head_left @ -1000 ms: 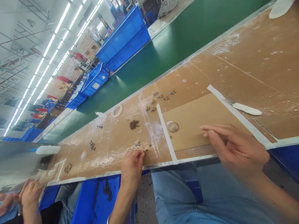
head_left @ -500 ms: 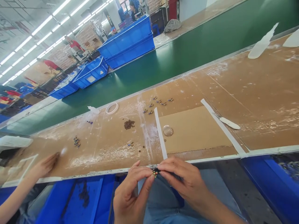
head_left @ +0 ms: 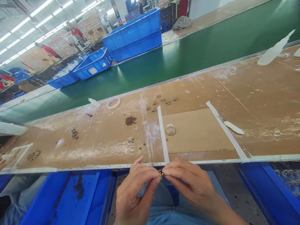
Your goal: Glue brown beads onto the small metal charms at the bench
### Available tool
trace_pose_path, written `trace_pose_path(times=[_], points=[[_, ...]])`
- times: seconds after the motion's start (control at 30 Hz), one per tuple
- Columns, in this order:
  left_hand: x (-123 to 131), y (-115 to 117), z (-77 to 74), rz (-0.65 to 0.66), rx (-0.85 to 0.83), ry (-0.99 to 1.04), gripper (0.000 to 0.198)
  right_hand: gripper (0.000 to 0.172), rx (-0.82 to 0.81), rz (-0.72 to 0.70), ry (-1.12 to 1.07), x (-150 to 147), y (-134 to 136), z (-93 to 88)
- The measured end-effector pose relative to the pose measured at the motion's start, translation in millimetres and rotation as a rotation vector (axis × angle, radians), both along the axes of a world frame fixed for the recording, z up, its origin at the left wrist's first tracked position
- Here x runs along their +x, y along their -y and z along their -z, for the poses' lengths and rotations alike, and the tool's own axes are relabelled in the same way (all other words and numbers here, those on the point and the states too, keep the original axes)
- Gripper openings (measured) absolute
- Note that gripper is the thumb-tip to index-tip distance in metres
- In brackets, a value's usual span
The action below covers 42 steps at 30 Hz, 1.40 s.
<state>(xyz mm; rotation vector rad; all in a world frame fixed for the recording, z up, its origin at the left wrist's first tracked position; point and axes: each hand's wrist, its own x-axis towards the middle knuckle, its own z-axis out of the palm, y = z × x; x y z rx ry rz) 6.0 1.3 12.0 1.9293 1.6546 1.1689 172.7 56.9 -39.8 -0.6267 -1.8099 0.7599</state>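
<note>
Grip of left hand (head_left: 137, 192) and right hand (head_left: 191, 178) pinching small part (head_left: 161, 173), brown worktop (head_left: 264, 109), green belt (head_left: 199, 47), blue crates (head_left: 136, 29), ceiling lights (head_left: 42, 7)

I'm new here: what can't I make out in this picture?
In the head view:
Small part: mostly hidden by the left hand and the right hand.
Co-worker's hand: cut off by the left edge.
Lower-right blue bin: cut off by the right edge.
Central pile of brown pieces: too small to count.

Left hand (head_left: 138, 193), right hand (head_left: 191, 179) pinching small part (head_left: 161, 172); brown pile (head_left: 130, 120) on table (head_left: 110, 134).
</note>
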Motion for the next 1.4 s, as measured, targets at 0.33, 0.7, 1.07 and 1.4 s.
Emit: trace_pose_path(times=[0.33,0.7,1.07,1.4], points=[[-5.7,0.3,5.2,-0.041,-0.045,0.096,0.012,0.02,0.089,0.009,0.039,-0.9,-3.6,-4.0],[-45.9,-148.5,3.0,-0.198,-0.295,0.28,0.007,0.018,-0.037,0.634,0.194,54.8,-49.5,8.5],[-50.8,-309.9,38.3,-0.191,-0.446,0.038,0.029,0.029,-0.123,0.699,0.209,63.5,-67.1,48.6],[-113.9,-152.8,10.7,-0.142,-0.373,-0.274,0.01,0.037,-0.234,0.691,0.254,66.2,-59.0,45.5]])
